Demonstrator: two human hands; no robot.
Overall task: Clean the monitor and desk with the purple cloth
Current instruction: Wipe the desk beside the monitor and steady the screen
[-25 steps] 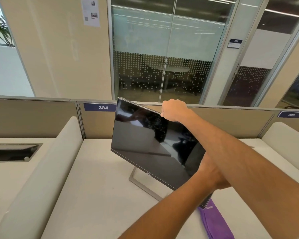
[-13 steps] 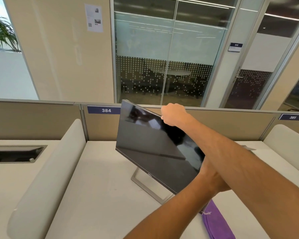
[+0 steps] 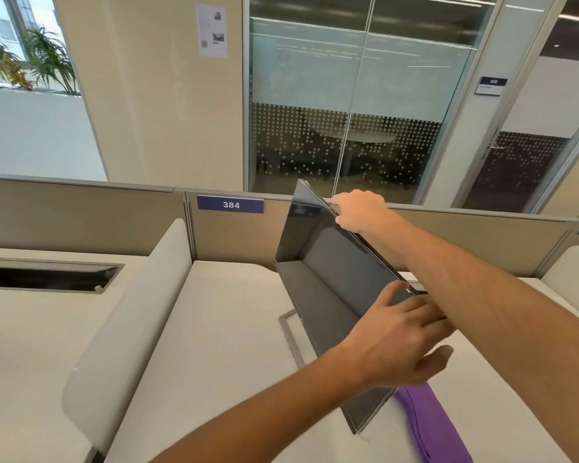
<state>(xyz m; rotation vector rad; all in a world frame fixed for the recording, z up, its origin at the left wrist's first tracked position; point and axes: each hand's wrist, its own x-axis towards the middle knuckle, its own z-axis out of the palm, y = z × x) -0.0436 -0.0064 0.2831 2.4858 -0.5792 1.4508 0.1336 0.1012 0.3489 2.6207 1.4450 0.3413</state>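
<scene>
Gripping one monitor (image 3: 328, 282): right hand (image 3: 360, 210) fingers curled, left hand (image 3: 398, 342) fingers spread

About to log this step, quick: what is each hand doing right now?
Left hand: open, fingers straight against the monitor at its right edge.
Right hand: grips the monitor's top edge.
Purple cloth: lying on the desk, unheld.

2 bare forearms, sleeveless in view; left hand (image 3: 395, 345) and right hand (image 3: 360, 210) ungloved.
</scene>
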